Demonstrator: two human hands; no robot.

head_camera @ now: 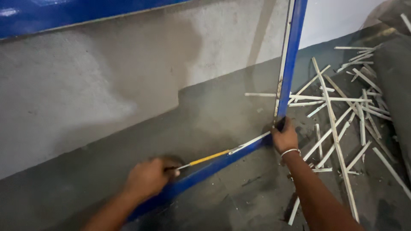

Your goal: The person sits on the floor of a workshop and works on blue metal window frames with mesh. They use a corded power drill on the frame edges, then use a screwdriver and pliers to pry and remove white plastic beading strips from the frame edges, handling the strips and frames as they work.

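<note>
Blue frame [201, 173] stands on the grey floor [239, 192], glass pane in it. Left hand [147, 177] is clenched around a yellow-handled tool [205, 159], tip at the white strip [250, 142] along the bottom rail. Right hand [284, 137] grips the frame's lower corner. Step, as judged: prying the strip loose. Next move likely needs steady leverage, the corner held firm. Loose strips [338, 119] lie scattered to the right.
</note>
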